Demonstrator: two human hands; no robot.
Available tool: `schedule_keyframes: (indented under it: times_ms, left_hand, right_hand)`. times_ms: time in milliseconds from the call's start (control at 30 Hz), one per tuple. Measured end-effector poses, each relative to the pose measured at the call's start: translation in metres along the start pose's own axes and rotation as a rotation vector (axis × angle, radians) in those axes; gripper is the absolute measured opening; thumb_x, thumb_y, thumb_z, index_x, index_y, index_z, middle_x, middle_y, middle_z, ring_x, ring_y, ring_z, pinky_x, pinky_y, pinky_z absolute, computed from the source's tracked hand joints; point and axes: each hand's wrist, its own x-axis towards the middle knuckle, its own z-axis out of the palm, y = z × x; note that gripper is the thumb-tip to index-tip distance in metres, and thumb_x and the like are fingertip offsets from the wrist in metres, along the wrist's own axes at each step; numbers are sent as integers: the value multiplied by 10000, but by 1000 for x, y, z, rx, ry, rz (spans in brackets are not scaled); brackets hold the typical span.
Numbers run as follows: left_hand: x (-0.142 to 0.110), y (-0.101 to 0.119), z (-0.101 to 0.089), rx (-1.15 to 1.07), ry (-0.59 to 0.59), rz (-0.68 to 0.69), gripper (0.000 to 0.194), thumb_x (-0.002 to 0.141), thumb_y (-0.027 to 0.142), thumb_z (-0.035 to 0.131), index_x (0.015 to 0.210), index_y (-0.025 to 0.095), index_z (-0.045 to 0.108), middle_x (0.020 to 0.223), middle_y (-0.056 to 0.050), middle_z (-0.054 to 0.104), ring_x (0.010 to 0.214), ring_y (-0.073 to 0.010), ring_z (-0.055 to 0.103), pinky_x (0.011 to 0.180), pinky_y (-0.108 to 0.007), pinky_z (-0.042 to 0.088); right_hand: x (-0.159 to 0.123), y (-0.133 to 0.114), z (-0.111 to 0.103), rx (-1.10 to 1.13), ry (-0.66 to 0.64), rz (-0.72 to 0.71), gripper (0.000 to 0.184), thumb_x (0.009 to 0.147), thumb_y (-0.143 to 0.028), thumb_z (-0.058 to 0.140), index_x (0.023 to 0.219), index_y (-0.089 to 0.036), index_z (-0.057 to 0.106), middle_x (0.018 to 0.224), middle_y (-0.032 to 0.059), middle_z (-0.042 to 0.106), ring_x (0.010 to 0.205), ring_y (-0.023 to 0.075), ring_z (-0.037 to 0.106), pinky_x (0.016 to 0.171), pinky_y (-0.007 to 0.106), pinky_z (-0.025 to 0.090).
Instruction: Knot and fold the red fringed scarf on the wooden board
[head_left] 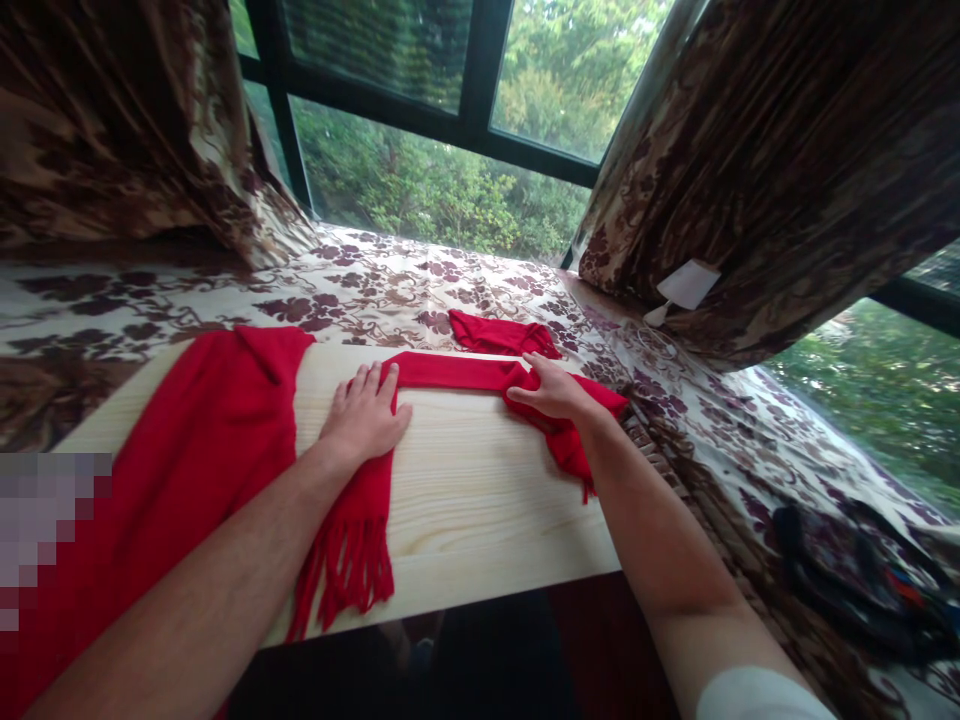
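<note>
A red fringed scarf (457, 372) runs as a narrow folded band along the far edge of a pale wooden board (465, 480). My left hand (365, 415) lies on the scarf's left bend with its fingers spread; from there a fringed end hangs toward the near edge. At the other end, my right hand (551, 388) rests on the scarf with thumb and fingers apart, where the cloth bunches and drapes toward the right. A larger red cloth (217, 420) lies over the board's left side, partly behind my left forearm.
Beyond the board, another red fringed piece (502, 335) lies on floral fabric (360, 270). A small white lamp (688, 285) stands at the back right by a curtain (720, 150). A dark bag-like item (855, 580) lies at the right. Large windows (420, 165) are behind.
</note>
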Motion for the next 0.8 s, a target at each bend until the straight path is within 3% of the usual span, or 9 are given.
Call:
schedule_keyframes:
  times_ms: [100,233,300,367,433,533,700,800]
  left_hand:
    - [0,0,2,-1,10,4,707,973,477,275,1605,164,232,1664,-140,209,1534,-324,161,1203,-568,149]
    - [-2,1,0,-12,45,-16,672,980,426,284,1580,124,290,1658,-160,217,1528,-327,169,1197,-587,158]
    - [-4,3,-4,-14,146,3,622,966,374,331,1515,93,404,1610,-183,326,1492,-335,248,1193,-564,192]
    - [-5,5,-10,-23,231,62,503,935,310,395,1357,103,574,1444,-192,528,1381,-334,407,1156,-510,288]
    - [-6,7,-13,-45,239,134,357,910,260,430,1119,143,694,1187,-169,662,1205,-312,540,1067,-445,398]
    - [-5,8,-13,-85,216,180,299,909,234,424,888,171,715,984,-139,693,1053,-280,602,982,-386,463]
    - [-1,6,-8,-139,228,166,327,897,229,426,979,156,733,1070,-127,721,1071,-256,630,988,-351,470]
    - [1,7,-9,-92,163,146,339,888,247,422,946,150,741,1029,-137,731,1019,-261,656,940,-355,494]
  right_hand:
    - [11,-24,15,-82,88,61,772,862,-593,615,1484,-159,471,1528,156,471,1427,292,416,1178,411,307]
    - [29,-39,33,-155,65,242,776,888,-607,551,1488,-131,434,1412,211,574,1291,352,550,1086,501,384]
    - [39,-38,38,-174,59,312,714,869,-526,590,1436,-105,484,1329,229,627,1213,359,602,1022,483,435]
    - [47,-32,40,-154,54,364,538,836,-388,618,1295,-106,604,1235,223,675,1140,342,640,946,420,478]
    - [54,-25,41,-88,65,379,345,797,-270,602,1103,-135,691,1115,189,721,1051,311,670,869,361,496]
    - [58,-16,40,91,164,343,204,756,-206,553,901,-168,691,933,109,734,886,246,676,745,297,491]
    - [58,-10,32,533,253,338,88,716,-252,543,754,-183,583,666,-4,593,580,135,532,497,221,375]
    - [58,-6,22,592,265,342,118,719,-302,555,758,-190,563,627,-23,549,525,116,479,463,218,343]
